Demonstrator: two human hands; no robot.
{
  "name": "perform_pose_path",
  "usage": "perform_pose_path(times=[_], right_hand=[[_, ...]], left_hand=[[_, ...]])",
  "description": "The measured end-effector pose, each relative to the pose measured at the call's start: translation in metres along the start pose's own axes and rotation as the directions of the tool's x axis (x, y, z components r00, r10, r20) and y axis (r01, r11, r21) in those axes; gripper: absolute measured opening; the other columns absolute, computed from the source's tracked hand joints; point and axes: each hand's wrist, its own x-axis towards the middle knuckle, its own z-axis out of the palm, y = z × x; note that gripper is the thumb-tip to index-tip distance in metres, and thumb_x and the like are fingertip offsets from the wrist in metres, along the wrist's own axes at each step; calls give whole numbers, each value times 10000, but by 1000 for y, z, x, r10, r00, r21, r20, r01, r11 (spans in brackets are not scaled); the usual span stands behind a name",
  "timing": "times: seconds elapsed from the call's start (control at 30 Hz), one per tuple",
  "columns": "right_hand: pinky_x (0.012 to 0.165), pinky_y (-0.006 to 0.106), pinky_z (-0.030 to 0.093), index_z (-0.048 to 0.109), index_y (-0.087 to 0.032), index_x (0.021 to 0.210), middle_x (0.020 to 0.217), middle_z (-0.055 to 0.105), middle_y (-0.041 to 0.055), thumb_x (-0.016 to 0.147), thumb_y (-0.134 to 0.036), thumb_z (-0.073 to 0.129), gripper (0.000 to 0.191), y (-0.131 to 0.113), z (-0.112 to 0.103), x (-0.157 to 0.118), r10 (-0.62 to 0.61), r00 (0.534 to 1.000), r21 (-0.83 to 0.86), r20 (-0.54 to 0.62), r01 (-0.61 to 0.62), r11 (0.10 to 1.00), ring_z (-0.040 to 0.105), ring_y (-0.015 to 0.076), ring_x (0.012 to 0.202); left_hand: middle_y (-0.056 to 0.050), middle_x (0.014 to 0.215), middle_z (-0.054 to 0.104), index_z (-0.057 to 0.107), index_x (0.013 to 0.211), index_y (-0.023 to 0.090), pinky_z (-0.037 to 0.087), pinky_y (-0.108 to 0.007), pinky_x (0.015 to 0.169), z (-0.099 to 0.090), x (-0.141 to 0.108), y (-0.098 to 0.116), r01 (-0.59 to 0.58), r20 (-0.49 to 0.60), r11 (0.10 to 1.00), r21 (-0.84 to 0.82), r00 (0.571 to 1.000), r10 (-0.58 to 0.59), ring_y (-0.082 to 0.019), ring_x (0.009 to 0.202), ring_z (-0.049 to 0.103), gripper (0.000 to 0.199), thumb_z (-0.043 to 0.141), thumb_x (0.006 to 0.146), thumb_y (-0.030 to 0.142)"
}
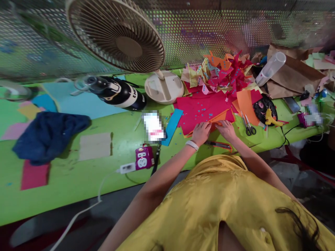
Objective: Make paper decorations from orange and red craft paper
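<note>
Both hands are at a piece of orange paper (220,117) lying over red sheets (191,104) sprinkled with small blue bits. My left hand (202,133), a white band at its wrist, has its fingers closed at the paper's left part. From the other side my right hand (227,130) pinches the paper's near edge; its fingertips are partly hidden. A utility knife (218,144) lies on the green table just below the hands. To the right are scissors (248,126) with dark handles, beside a flat orange sheet (246,101).
A heap of cut coloured paper (222,71) rises behind the hands. Leftward stand a fan (129,47), a black bottle (120,93), a blurred bright phone (154,126) and a purple power socket (144,157). A yellow glue gun (272,118) rests on a black tray at right.
</note>
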Motion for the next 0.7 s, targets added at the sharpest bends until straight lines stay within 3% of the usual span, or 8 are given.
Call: perform_pose_path(times=[0.13, 0.37, 0.53, 0.7], right_hand=[[947, 396, 421, 731, -287, 1152, 1265, 643, 82, 981, -244, 496, 294, 7, -6, 3, 39, 999, 31, -26, -38, 999, 535, 255, 1115], [961, 391, 415, 761, -239, 1086, 1160, 676, 91, 959, -313, 554, 254, 12, -4, 7, 138, 984, 129, -114, -123, 984, 556, 247, 1077], [957, 400, 391, 777, -252, 978, 1098, 678, 74, 953, -350, 558, 241, 3, 6, 12, 303, 929, 255, -212, -247, 935, 570, 231, 1044], [912, 407, 392, 771, -230, 926, 982, 674, 82, 954, -378, 517, 295, 2, 10, 20, 460, 863, 311, -207, -388, 868, 564, 238, 975]], left_hand=[[-135, 1482, 486, 611, 1303, 170, 324, -466, 1121, -2, 5, -4, -45, -43, 999, -19, 998, 44, -285, 1370, 408, 403, 410, 955, 192], [-111, 1496, 482, 558, 1364, 179, 423, -436, 1045, 2, 11, -12, -76, 57, 997, -7, 995, 76, -283, 1305, 476, 429, 426, 957, 207], [-127, 1475, 499, 552, 1366, 148, 442, -439, 1021, 2, 12, -12, -83, 63, 996, 10, 995, 82, -294, 1280, 487, 432, 425, 956, 205], [-134, 1448, 517, 563, 1347, 159, 445, -440, 1010, 1, 14, -11, -77, 52, 997, 4, 996, 77, -298, 1267, 492, 420, 437, 948, 199]])
